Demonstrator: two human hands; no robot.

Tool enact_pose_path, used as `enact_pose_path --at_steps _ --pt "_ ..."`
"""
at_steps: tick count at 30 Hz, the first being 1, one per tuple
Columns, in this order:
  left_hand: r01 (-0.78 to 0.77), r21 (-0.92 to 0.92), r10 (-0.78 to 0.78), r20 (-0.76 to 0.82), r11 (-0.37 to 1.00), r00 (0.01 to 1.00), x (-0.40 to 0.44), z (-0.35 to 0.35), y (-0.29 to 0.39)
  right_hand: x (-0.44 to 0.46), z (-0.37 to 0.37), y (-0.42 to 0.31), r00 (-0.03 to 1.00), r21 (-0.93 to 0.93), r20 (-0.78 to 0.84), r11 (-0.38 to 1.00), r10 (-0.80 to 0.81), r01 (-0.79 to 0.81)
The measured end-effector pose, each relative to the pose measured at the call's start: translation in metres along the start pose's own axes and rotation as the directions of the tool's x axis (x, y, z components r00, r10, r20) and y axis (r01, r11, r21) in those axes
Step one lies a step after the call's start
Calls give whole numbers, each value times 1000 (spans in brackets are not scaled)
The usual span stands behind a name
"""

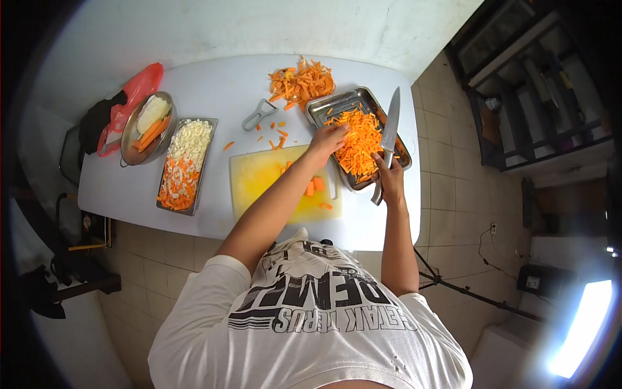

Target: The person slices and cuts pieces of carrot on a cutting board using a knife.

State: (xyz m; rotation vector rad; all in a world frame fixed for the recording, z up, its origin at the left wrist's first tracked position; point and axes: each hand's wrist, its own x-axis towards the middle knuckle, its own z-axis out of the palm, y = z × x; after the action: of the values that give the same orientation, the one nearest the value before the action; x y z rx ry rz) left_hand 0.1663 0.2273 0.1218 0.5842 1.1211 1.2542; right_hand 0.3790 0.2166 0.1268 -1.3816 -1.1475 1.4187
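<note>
My right hand [390,180] grips a large kitchen knife [392,120] by its handle, blade pointing up and away over the right side of a metal tray [317,110]. Orange carrot strips [359,139] are heaped in that tray. At the heap's left edge, my left hand [329,142] touches the strips with its fingers drawn together; whether any are pinched between them is hidden. Below my left forearm lies a yellow-stained cutting board [249,178] with a few carrot chunks [315,186] on it.
A grey peeler [259,115] and a pile of carrot peelings [303,81] lie toward the wall. Leftward stand a tray of chopped white and orange pieces [184,165], a bowl [131,155] holding whole carrots [152,135] and a white vegetable, and a red plastic bag [144,87].
</note>
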Motion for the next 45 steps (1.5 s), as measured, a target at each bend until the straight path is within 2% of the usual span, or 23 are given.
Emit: enact_pose_path --at_steps 2,5,7,9,12,15,16,19,20,23,26,29,35,38,40,41,44,45 --pt "15 284 -32 55 959 998 4 2 12 -18 -6 10 999 28 -39 1000 4 -3" --pt "-68 412 65 22 908 998 -4 -35 8 -51 -15 19 995 -3 -102 1000 22 -22" --pt "-103 573 82 63 813 995 -2 -93 -13 -76 -24 34 990 -27 -128 998 57 -61" --pt "-92 589 157 -61 803 986 -12 -147 -41 -99 -32 50 989 -50 -121 995 84 -91" --pt "-26 884 244 -100 466 964 -47 -191 -55 -128 -37 76 982 -2 -120 989 147 -148" --pt "-39 908 195 -48 418 980 -72 -189 -62 -146 -31 88 970 4 -90 974 227 -228" --pt "-35 944 164 -21 328 986 -73 -182 -58 -149 -27 91 969 8 -78 972 236 -236" --pt "-257 964 288 227 70 930 -75 -165 -56 -153 -7 100 971 80 -82 972 226 -220" --pt "-316 949 214 312 -16 926 -72 -163 -52 -153 -3 100 974 78 -66 974 217 -212" --pt "-411 886 39 428 -216 903 -53 -169 -46 -153 4 91 978 74 -20 976 206 -204" --pt "-417 876 -23 424 -244 905 -48 -169 -32 -153 5 90 982 81 -14 979 188 -187" --pt "-398 856 -29 412 -331 911 -64 -161 -21 -157 -1 95 984 69 -26 982 176 -174" --pt "-294 878 114 359 -377 926 -86 -180 -37 -165 -8 99 979 29 -39 980 199 -198" --pt "-117 969 172 157 -218 972 -101 -185 -38 -164 -8 97 977 -2 -18 978 210 -211" --pt "83 989 197 -58 -123 979 -118 -187 -34 -163 -6 91 980 -11 4 980 199 -199" --pt "184 980 201 -166 -73 965 -128 -189 -34 -162 -6 90 981 -15 15 981 195 -194" --pt "346 934 239 -358 94 903 -155 -209 -48 -159 -5 95 983 -20 48 984 178 -177" --pt "339 929 270 -367 146 890 -163 -214 -52 -159 -3 95 982 -23 54 983 183 -182"
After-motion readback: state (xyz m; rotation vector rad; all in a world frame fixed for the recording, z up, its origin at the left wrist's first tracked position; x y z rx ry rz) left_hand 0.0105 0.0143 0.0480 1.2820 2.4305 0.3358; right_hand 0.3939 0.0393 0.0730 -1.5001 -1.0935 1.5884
